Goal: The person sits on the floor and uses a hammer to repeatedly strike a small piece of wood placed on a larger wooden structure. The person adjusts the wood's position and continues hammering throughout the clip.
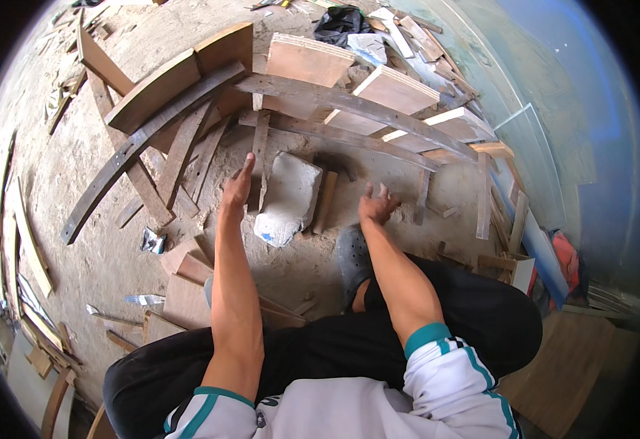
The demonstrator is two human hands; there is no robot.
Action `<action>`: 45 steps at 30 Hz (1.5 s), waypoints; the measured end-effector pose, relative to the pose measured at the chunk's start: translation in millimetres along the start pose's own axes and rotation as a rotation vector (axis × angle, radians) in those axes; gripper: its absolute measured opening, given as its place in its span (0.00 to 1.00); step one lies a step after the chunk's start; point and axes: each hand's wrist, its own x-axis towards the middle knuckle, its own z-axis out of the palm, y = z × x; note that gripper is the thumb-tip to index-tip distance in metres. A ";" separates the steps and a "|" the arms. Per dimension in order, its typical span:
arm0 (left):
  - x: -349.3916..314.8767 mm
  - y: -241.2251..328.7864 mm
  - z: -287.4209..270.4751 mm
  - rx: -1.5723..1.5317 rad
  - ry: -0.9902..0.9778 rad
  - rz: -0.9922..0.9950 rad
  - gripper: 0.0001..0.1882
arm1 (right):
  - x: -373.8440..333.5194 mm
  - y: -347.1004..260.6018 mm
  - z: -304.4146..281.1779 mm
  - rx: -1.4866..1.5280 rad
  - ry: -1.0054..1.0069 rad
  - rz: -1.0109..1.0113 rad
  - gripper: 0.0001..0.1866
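Between my two hands a rough whitish block point(291, 192) with a blue smudge rests on the dusty ground. My left hand point(238, 186) is held beside its left edge, fingers stretched out and nothing in them. Whether it touches the block or the upright wooden strip point(260, 150) next to it, I cannot tell. My right hand point(378, 205) is to the right of the block, apart from it, empty with fingers spread. A short wood piece point(325, 202) leans along the block's right side. Just beyond stands a low wooden rack of long rails point(356, 110) with legs.
Plywood boards point(309, 60) lean in a row on the rack. Thin wood offcuts point(31, 241) litter the left side. Flat wood pieces point(188, 289) lie by my left forearm. A black plastic bag point(340, 25) lies at the back. Glass-like sheets point(532, 161) stand at the right.
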 end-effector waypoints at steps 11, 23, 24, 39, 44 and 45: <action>-31.7 -7.1 3.6 0.007 -0.133 0.098 0.48 | -10.0 -54.8 22.9 0.897 -0.818 0.057 0.29; -30.3 -5.4 -17.2 0.190 -0.005 0.081 0.42 | -18.7 -90.7 -26.9 0.720 -1.051 -0.113 0.45; -30.0 -1.1 -16.4 0.171 -0.035 0.085 0.41 | -27.1 -86.0 -23.0 0.663 -1.009 -0.146 0.45; -20.7 5.0 -21.7 0.320 0.162 0.258 0.30 | -62.0 -128.7 -36.8 0.683 -1.128 -0.388 0.28; -33.3 19.2 -4.7 0.309 0.085 0.265 0.29 | -42.5 -116.7 20.2 0.359 -1.103 -0.628 0.23; -35.8 19.9 -6.0 0.320 0.102 0.255 0.29 | -45.1 -123.3 19.2 0.358 -1.137 -0.602 0.23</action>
